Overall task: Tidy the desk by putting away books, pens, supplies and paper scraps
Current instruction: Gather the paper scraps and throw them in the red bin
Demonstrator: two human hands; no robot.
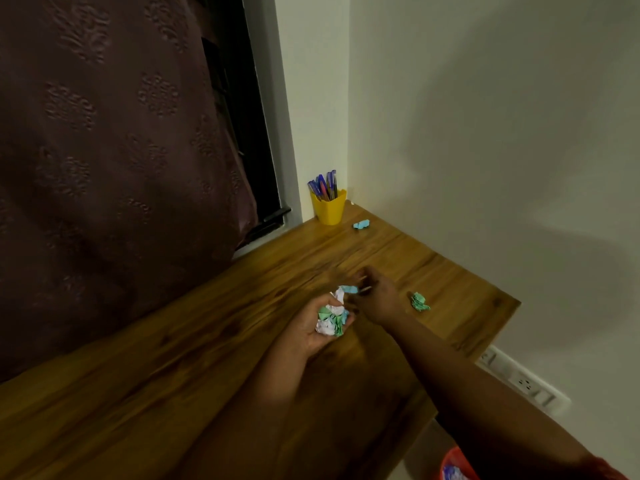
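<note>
My left hand (311, 332) is cupped palm up over the wooden desk (194, 368) and holds a bunch of crumpled green and white paper scraps (331, 320). My right hand (375, 297) is right beside it and pinches a crumpled blue scrap (349, 289) at the top of that bunch. A green crumpled scrap (419, 301) lies on the desk to the right of my hands. Another blue scrap (361, 224) lies near the far corner. A yellow cup (329, 207) with several blue and purple pens (323, 186) stands in that corner.
A dark patterned curtain (114, 150) hangs along the desk's left side. White walls close the corner. A socket strip (519, 379) runs on the wall below the desk's right end. An orange bin (457, 465) with paper in it stands on the floor at the bottom right.
</note>
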